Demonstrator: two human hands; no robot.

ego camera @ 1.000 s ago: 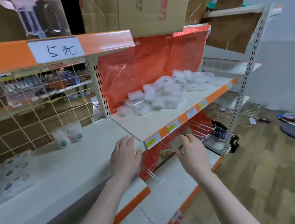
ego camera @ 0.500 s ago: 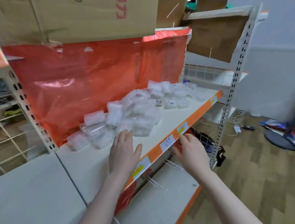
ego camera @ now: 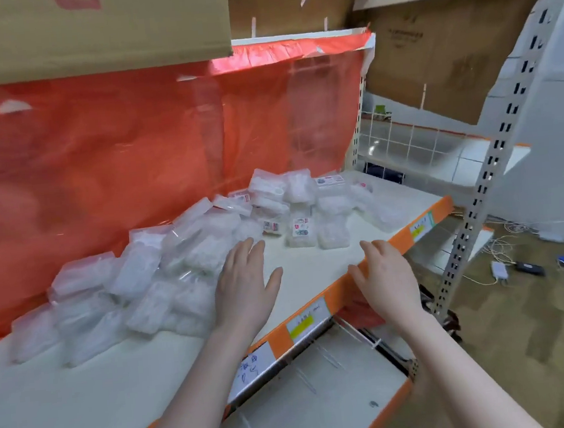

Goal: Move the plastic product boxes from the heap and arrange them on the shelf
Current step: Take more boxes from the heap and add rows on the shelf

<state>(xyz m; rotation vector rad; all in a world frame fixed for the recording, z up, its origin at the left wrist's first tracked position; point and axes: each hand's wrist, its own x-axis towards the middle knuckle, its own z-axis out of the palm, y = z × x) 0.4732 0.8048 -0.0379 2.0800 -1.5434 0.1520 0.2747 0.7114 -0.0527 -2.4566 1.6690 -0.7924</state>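
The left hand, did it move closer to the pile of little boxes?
Yes. The left hand went forward past the orange shelf edge, and now reaches the heap of plastic boxes.

Clear plastic product boxes [ego camera: 189,256] heaped untidily along shelf [ego camera: 313,272] back.

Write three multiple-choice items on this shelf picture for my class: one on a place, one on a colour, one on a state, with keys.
1. Where does the heap of plastic boxes lie?
A. on the floor
B. on the shelf, against the back sheet
C. in a carton

2. What colour is the plastic sheet behind it?
A. blue
B. green
C. orange-red

3. What is the left hand doing?
A. open, holding nothing
B. gripping a box
C. holding a pen

Key: 1 B, boxes rest on the white board; 2 C, the backing is orange-red; 3 A, fingers straight, nothing held.
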